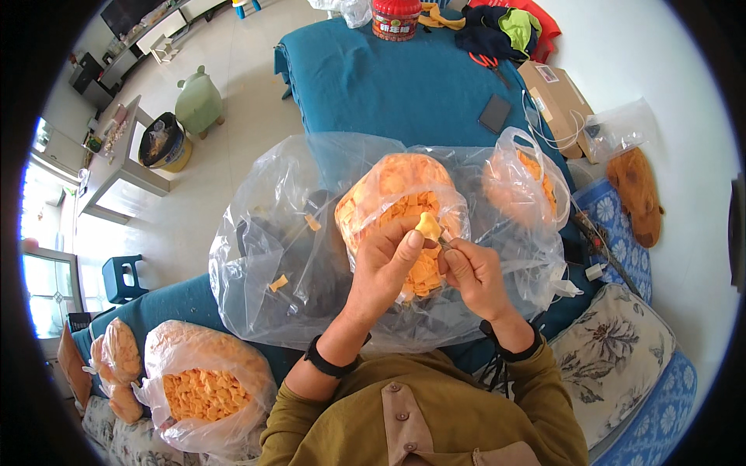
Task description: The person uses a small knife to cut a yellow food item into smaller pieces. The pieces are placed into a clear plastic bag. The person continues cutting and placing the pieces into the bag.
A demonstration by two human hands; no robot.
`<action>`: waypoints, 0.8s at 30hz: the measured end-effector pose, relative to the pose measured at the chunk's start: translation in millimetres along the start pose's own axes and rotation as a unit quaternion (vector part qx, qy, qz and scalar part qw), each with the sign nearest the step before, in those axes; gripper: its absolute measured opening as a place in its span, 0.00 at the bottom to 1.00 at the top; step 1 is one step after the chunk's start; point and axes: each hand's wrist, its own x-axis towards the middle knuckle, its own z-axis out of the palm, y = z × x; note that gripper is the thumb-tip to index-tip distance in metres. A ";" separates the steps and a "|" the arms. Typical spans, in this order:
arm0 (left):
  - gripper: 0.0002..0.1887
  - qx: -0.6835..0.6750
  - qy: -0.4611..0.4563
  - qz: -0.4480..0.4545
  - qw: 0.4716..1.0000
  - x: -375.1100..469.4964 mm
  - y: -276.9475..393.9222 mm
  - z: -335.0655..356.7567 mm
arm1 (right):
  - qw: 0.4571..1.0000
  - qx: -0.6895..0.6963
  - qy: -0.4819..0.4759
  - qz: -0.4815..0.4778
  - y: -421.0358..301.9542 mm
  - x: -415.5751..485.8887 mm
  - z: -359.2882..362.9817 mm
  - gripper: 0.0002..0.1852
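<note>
My left hand pinches a small yellow-orange piece, which looks soft like foam, between thumb and fingers. Against its lower right side, my right hand grips a thin metal tool, partly hidden by the fingers; its kind cannot be told. Both hands are over an open clear plastic bag full of flat orange pieces. A large clear plastic sheet or bag spreads beneath, with a few loose orange scraps on it. To the right stands another plastic bag of orange pieces.
An open bag of small orange pieces sits at lower left beside smaller tied bags. On the teal cloth lie a dark flat object, red-handled scissors and a red-lidded jar. A patterned cushion lies right.
</note>
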 end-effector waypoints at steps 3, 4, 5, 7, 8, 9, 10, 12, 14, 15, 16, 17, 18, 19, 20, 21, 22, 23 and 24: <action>0.10 0.076 0.002 0.012 0.997 4.8 -1.7 -5.8 | 0.999 -0.037 -0.009 -0.003 -1.9 -1.4 -0.8 0.13; 0.09 0.097 -0.002 0.039 0.994 6.9 -3.1 -7.1 | 0.999 -0.045 -0.015 0.002 -2.8 -1.7 -1.0 0.13; 0.09 0.120 -0.005 0.065 0.991 8.4 -4.7 -7.8 | 0.999 -0.047 -0.021 0.012 -3.6 -2.2 -0.9 0.13; 0.10 0.164 -0.006 0.094 0.982 11.2 -8.8 -7.3 | 0.999 -0.026 -0.009 0.017 -2.6 0.7 -1.4 0.13; 0.10 0.189 -0.005 0.097 0.977 12.0 -10.0 -7.0 | 1.000 -0.002 -0.006 0.028 -1.2 2.2 -1.2 0.14; 0.10 0.211 -0.003 0.095 0.973 13.6 -11.3 -6.8 | 1.000 0.004 -0.010 0.022 0.9 4.5 -2.1 0.13; 0.10 0.163 -0.002 0.071 0.984 13.1 -12.2 -6.8 | 0.999 0.018 -0.017 0.022 3.6 6.7 -4.0 0.13; 0.10 0.141 0.004 0.041 0.989 13.9 -15.3 -9.0 | 0.995 0.067 -0.056 0.038 11.9 10.1 -10.1 0.16; 0.09 0.061 0.020 -0.018 0.998 16.1 -20.1 -16.2 | 0.997 -0.033 -0.062 0.043 23.3 10.1 -19.1 0.14; 0.08 -0.004 0.041 -0.087 0.995 17.9 -23.2 -21.9 | 0.993 -0.083 -0.064 0.048 30.4 8.9 -23.0 0.14; 0.07 -0.079 0.047 -0.134 0.987 21.6 -26.7 -28.8 | 0.988 -0.133 -0.045 0.060 38.5 7.2 -26.0 0.13; 0.07 -0.155 0.054 -0.179 0.970 24.9 -30.9 -35.7 | 0.980 -0.183 -0.027 0.073 47.4 5.2 -28.3 0.12; 0.05 -0.165 0.058 -0.216 0.961 24.9 -34.8 -42.4 | 0.962 -0.243 -0.012 0.121 57.0 2.9 -29.4 0.12; 0.05 -0.179 0.025 -0.216 0.959 24.4 -38.9 -47.3 | 0.965 -0.251 0.009 0.082 67.3 1.3 -28.4 0.12; 0.05 -0.179 0.013 -0.226 0.958 24.2 -41.7 -51.7 | 0.961 -0.266 0.027 0.073 77.7 2.3 -25.5 0.13; 0.04 -0.160 0.018 -0.251 0.955 23.0 -43.4 -54.5 | 0.959 -0.268 0.044 0.081 87.8 4.5 -21.6 0.14; 0.04 -0.178 0.007 -0.237 0.955 22.5 -43.9 -56.1 | 0.952 -0.300 0.038 0.043 97.5 6.8 -16.2 0.13; 0.05 -0.179 0.013 -0.240 0.954 21.5 -43.4 -56.3 | 0.947 -0.320 0.031 0.024 106.7 10.1 -9.6 0.13; 0.05 -0.190 0.013 -0.240 0.952 20.7 -41.7 -56.2 | 0.945 -0.327 0.023 -0.005 114.4 13.2 -4.4 0.13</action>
